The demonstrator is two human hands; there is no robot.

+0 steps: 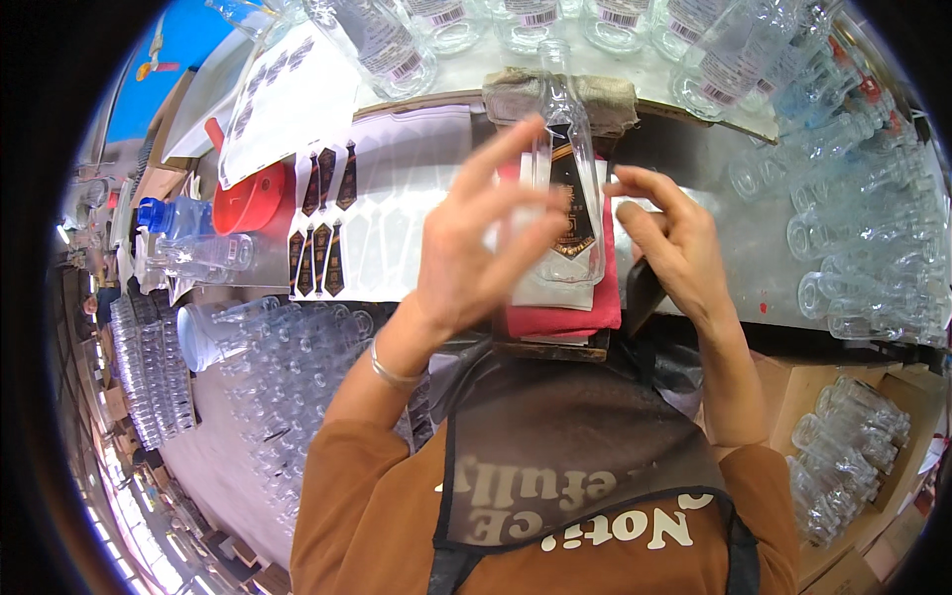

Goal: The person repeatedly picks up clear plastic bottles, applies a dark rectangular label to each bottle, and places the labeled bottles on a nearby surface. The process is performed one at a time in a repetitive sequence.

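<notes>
A clear glass bottle [557, 89] lies with its neck away from me on a padded rest. A black and gold tie-shaped label [568, 213] shows on its body. My left hand [486, 228] hovers over the bottle's left side, its stretched fingers apart and blurred by motion. Beside the bottle's right edge is my right hand [679, 233], fingers bent, with thumb and forefinger apart and nothing seen between them. Below that palm a dark flat piece [645, 293] shows; whether the hand touches it I cannot tell. White paper and red cloth [565, 322] lie under the bottle.
Left of the rest lies a label sheet [387, 248] with several black labels. A red scoop-like container [250, 198] stands beyond it. Labelled bottles [526, 25] line the far side; more bottles [843, 233] lie at right. A cardboard box [778, 397] of bottles is lower right.
</notes>
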